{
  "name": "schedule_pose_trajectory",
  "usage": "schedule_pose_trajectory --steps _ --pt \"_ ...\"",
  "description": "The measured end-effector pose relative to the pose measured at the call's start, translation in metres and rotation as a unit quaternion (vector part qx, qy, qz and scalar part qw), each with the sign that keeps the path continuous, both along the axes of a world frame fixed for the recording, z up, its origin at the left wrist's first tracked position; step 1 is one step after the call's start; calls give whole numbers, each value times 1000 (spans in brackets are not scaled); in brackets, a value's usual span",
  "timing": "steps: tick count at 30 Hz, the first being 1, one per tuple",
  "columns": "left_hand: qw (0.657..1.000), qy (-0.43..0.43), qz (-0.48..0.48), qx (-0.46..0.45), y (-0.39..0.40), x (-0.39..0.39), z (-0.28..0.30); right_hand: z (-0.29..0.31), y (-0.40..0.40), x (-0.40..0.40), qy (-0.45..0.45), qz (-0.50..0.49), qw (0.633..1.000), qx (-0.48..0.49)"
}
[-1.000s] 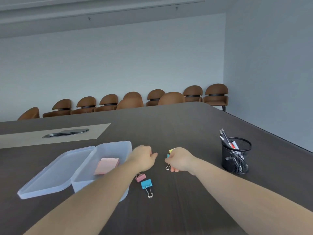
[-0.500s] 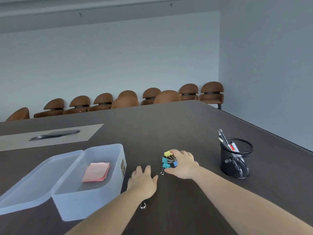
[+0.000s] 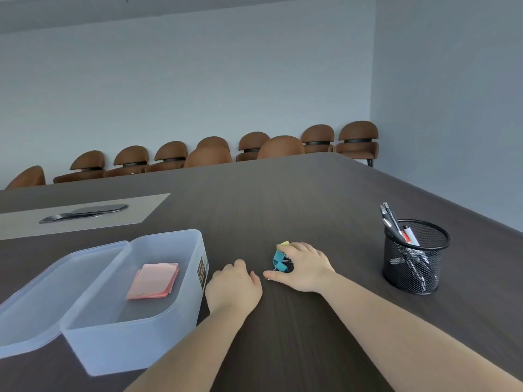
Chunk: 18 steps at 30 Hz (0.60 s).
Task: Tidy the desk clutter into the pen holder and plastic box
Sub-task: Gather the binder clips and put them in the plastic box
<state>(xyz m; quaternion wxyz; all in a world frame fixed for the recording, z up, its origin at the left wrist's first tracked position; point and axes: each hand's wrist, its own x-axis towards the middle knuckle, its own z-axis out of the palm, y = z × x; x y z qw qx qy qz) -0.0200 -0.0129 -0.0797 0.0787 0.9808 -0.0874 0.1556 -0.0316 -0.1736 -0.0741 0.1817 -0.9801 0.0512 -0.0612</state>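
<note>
A little bunch of binder clips (image 3: pixel 280 260), teal with a yellow one on top, is pinched in the right hand (image 3: pixel 304 268), whose fingers curl round them while the thumb rests low on the dark surface (image 3: pixel 297 199). The left hand (image 3: pixel 235 288) lies just beside it, knuckles up and fingers curled under; whether it has anything under the palm I cannot tell. Close to its left stands the clear plastic box (image 3: pixel 135 339), lid (image 3: pixel 42 295) folded open beside it and a stack of pink sticky notes (image 3: pixel 154 280) on its floor. Well off to the right, the black mesh pen holder (image 3: pixel 414 257) already has pens (image 3: pixel 392 222) standing in it. I'd say the clip-gathering step is under way; next the bunch wants lifting clear and carrying left over the box rim, then letting go without scattering
</note>
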Motion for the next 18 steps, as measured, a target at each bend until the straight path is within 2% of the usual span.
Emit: schedule_pose_trajectory --steps 5,10,18 --pt "1000 5 4 -8 -1 7 2 -3 -4 1 -28 -2 1000 4" --pt "1000 -24 -10 -12 -2 5 2 -4 -3 0 -55 5 998 -9" --pt "995 -32 -32 -85 -2 8 4 -3 -4 -5 -82 18 996 16"
